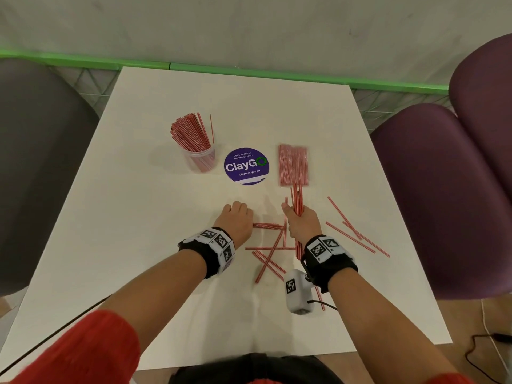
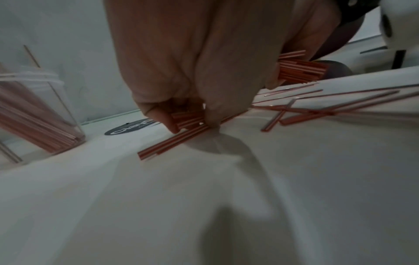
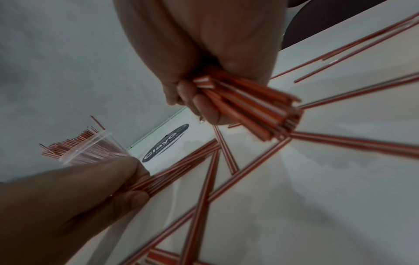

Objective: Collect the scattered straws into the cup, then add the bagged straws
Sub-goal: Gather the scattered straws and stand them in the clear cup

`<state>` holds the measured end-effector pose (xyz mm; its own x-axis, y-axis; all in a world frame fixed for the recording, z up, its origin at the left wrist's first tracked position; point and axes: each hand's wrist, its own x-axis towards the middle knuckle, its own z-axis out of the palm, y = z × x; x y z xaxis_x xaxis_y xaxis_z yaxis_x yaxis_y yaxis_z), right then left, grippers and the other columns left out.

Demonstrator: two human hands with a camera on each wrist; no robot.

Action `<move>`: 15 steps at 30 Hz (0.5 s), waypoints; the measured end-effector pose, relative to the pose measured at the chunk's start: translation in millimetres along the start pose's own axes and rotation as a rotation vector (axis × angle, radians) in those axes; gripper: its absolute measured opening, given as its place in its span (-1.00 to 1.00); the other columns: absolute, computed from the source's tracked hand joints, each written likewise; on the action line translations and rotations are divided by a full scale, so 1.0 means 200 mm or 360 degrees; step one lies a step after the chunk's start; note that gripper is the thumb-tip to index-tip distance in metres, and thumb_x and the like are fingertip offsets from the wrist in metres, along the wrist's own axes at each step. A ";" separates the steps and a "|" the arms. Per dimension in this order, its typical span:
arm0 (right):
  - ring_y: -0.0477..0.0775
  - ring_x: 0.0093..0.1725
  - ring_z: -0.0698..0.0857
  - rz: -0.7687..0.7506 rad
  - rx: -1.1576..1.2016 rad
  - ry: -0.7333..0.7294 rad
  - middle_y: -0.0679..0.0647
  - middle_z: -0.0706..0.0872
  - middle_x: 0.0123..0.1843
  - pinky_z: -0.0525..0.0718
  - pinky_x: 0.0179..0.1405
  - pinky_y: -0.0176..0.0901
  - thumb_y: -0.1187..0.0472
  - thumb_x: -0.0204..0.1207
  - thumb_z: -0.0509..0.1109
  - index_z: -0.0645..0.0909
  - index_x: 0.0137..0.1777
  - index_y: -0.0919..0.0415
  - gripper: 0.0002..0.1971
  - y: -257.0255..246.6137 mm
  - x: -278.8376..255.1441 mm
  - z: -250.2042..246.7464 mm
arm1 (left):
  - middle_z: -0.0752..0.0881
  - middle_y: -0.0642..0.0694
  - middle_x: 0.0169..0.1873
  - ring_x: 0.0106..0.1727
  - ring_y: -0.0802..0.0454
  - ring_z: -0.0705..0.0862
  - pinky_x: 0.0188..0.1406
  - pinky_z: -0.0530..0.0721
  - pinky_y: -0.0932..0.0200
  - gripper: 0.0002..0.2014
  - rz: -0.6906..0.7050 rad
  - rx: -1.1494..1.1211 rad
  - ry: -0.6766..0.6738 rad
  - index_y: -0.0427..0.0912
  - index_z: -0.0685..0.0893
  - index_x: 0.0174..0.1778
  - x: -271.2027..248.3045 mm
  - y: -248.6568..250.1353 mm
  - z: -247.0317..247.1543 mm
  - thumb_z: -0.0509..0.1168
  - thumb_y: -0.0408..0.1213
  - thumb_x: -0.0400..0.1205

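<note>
Red-and-white striped straws lie scattered on the white table in front of me. My right hand grips a bundle of straws upright above them. My left hand is knuckles up at the table, pinching the ends of a few straws that lie flat. A clear plastic cup stuffed with straws stands at the back left. The bag of straws lies flat at the back right, just beyond my right hand.
A round purple "ClayGo" sticker sits between cup and bag. More loose straws lie to the right of my right hand. A purple chair stands right of the table, a grey one left.
</note>
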<state>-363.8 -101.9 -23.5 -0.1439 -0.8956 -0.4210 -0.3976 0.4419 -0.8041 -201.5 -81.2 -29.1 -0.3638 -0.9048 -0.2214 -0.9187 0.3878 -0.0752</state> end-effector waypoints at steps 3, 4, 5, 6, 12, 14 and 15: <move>-0.03 -0.48 0.44 -0.0005 0.0020 0.0003 -0.01 0.46 -0.48 0.47 -0.38 -0.22 -0.03 0.57 0.30 0.39 -0.42 0.08 -0.63 0.00 -0.01 0.00 | 0.69 -0.11 -0.36 -0.35 -0.04 0.66 -0.37 0.58 0.20 -0.58 -0.0061 -0.0050 -0.0014 -0.22 0.69 -0.26 -0.01 0.00 -0.03 -0.11 -0.46 0.40; -0.03 -0.48 0.44 -0.0003 0.0024 0.0006 -0.01 0.46 -0.48 0.47 -0.38 -0.23 -0.03 0.57 0.30 0.39 -0.42 0.08 -0.64 -0.01 -0.02 0.00 | 0.64 -0.07 -0.52 -0.52 0.01 0.60 -0.54 0.53 0.26 -0.62 -0.0061 -0.0050 0.0040 -0.17 0.67 -0.43 0.00 -0.01 0.01 -0.08 -0.43 0.36; -0.03 -0.48 0.44 0.0002 0.0028 0.0009 -0.01 0.46 -0.48 0.47 -0.38 -0.23 -0.03 0.57 0.30 0.40 -0.41 0.08 -0.64 -0.01 -0.02 -0.01 | 0.60 -0.05 -0.60 -0.60 0.02 0.56 -0.62 0.48 0.29 -0.64 -0.0057 -0.0090 0.0095 -0.16 0.65 -0.50 0.00 -0.01 0.04 -0.07 -0.43 0.35; -0.03 -0.48 0.44 0.0005 0.0033 0.0011 -0.01 0.46 -0.49 0.47 -0.37 -0.22 -0.03 0.57 0.30 0.40 -0.41 0.08 -0.64 -0.01 -0.02 -0.01 | 0.59 -0.06 -0.61 -0.63 0.01 0.54 -0.65 0.47 0.30 -0.64 -0.0073 -0.0136 0.0112 -0.17 0.64 -0.51 -0.01 -0.01 0.06 -0.06 -0.43 0.36; -0.03 -0.49 0.43 0.0031 0.0074 0.0026 0.00 0.44 -0.49 0.47 -0.35 -0.18 -0.03 0.57 0.30 0.39 -0.42 0.09 -0.63 -0.01 -0.04 -0.02 | 0.65 -0.30 -0.12 -0.19 -0.26 0.68 -0.28 0.64 -0.02 -0.55 -0.0241 -0.0490 0.0046 -0.43 0.60 0.14 -0.08 0.00 0.00 -0.09 -0.57 0.46; -0.02 -0.49 0.42 0.0042 0.0085 0.0034 0.01 0.43 -0.50 0.47 -0.32 -0.15 -0.03 0.57 0.30 0.38 -0.43 0.10 -0.62 -0.01 -0.05 -0.01 | 0.48 -0.32 0.23 0.15 -0.28 0.56 0.07 0.55 -0.04 -0.52 -0.0401 -0.0597 0.0000 -0.40 0.32 0.43 -0.09 0.01 -0.02 0.02 -0.60 0.54; -0.02 -0.49 0.42 0.0048 0.0097 0.0031 0.02 0.42 -0.50 0.47 -0.33 -0.16 -0.03 0.58 0.29 0.38 -0.44 0.11 -0.61 -0.01 -0.05 -0.01 | 0.43 -0.32 0.29 0.20 -0.26 0.53 0.13 0.53 -0.02 -0.53 -0.0467 -0.0665 -0.0044 -0.39 0.29 0.43 -0.08 0.01 -0.03 0.07 -0.59 0.56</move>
<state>-363.7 -93.5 -16.6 -0.1729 -0.8823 -0.4377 -0.3368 0.4706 -0.8155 -197.6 -66.7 -19.9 -0.0822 -0.9578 -0.2755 -0.9666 0.0093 0.2561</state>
